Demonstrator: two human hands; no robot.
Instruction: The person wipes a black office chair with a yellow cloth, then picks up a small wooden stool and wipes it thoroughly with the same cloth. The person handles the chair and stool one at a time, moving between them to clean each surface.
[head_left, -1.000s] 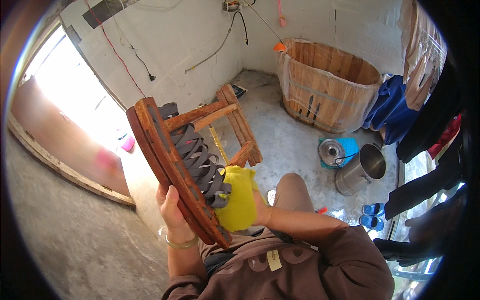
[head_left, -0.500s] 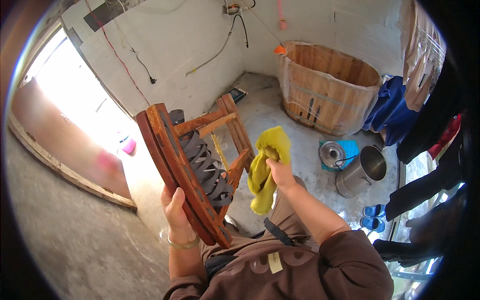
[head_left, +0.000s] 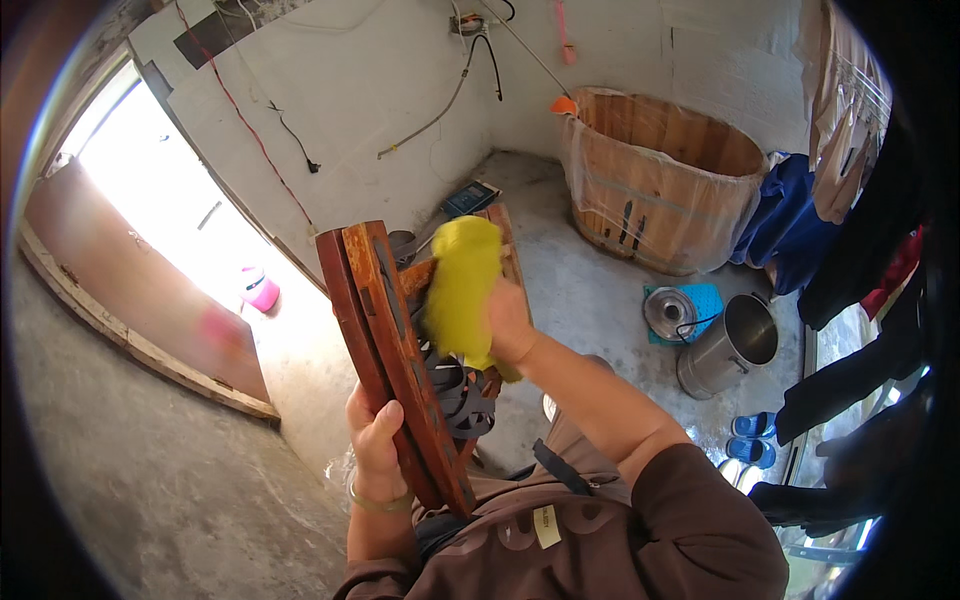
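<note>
Beyond the yellow cloth (head_left: 465, 285), plastic-draped tub (head_left: 645, 205); metal pot (head_left: 712, 358).

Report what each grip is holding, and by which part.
Left grip: the wooden frame, by the lower half of its paired rails. Right grip: the yellow cloth, at its right side; the exact hold is blurred.

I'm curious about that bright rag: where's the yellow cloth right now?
In the head view, the yellow cloth is just left of centre, in the right hand, by the wooden frame.
</note>
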